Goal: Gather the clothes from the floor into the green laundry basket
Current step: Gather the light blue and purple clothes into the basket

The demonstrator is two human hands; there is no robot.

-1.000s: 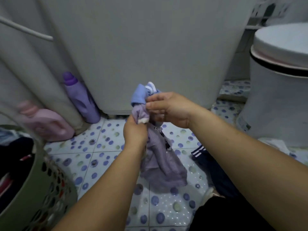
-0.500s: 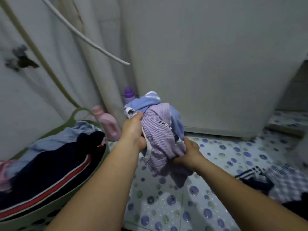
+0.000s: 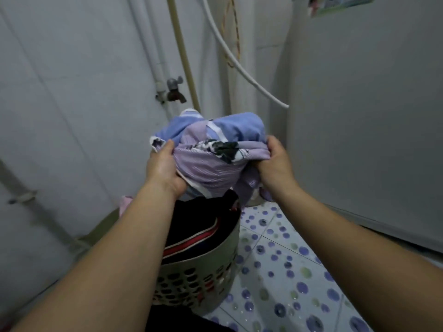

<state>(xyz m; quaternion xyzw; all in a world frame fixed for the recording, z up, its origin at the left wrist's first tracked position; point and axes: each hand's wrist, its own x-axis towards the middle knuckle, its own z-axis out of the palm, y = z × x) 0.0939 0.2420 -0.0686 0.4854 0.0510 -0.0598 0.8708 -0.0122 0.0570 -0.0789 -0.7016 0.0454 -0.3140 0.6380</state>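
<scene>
We hold a bundle of clothes (image 3: 215, 149) with both hands above the green laundry basket (image 3: 203, 274).

No brand or wording can be read anywhere; a sticker (image 3: 340, 4) high on the white appliance (image 3: 364, 116) at the right is too blurred to make out. Both our forearms reach forward from the bottom of the view. Our left hand (image 3: 164, 168) grips the left side of the bundle, thumb on top and fingers curled underneath; our right hand (image 3: 274, 164) clutches the right side, fingers folded into the lilac striped cloth. The bundle, lilac stripes with blue fabric on top, sits between our hands, directly over the far part of the basket. The basket stands on the dotted floor tiles (image 3: 287, 271), already holding a dark garment with red and white stripes (image 3: 199, 226). A tap (image 3: 175, 91) juts from the wall behind.
</scene>
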